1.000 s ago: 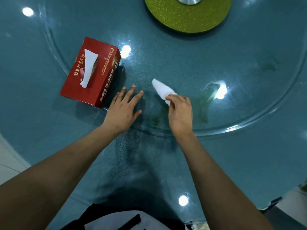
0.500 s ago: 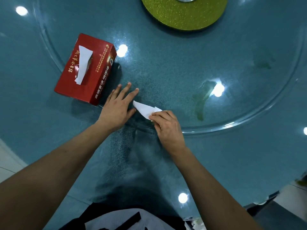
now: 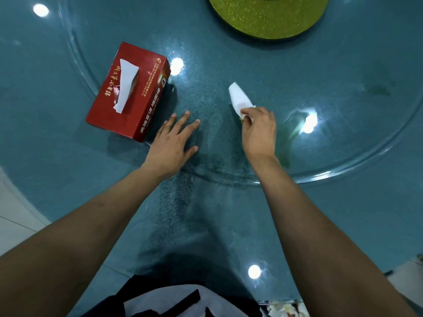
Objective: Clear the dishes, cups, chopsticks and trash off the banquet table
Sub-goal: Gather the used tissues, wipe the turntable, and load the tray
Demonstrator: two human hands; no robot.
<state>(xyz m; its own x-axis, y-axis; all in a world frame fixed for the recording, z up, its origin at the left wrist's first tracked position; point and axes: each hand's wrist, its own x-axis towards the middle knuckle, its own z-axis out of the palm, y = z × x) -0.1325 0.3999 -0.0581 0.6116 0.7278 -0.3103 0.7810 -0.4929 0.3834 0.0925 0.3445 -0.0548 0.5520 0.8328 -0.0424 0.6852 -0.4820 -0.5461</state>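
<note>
Teal, glossy and speckled, the round banquet table (image 3: 68, 175) fills the view from above, with ceiling lights reflected on it as bright white spots. On top sits a large clear glass turntable (image 3: 343, 92), its curved edge running across the middle of the view. At the top, a glittery yellow-green disc (image 3: 270, 17) marks the turntable's centre.

On the left part of the glass lies a red tissue box (image 3: 130, 92) with gold lettering, a white tissue sticking up from its slot.

Both bare arms reach forward from the bottom of the view. The left hand (image 3: 172, 143) lies flat on the glass with fingers straight and spread, holding nothing, its fingertips just beside the near corner of the tissue box.

The right hand (image 3: 259, 131) pinches a folded white napkin (image 3: 239, 99) between thumb and curled fingers. The napkin points away from the person, and its far end lies against the glass. Greenish smears (image 3: 285, 143) show on the glass right of this hand.

Dark and white clothing shows at the bottom edge.
</note>
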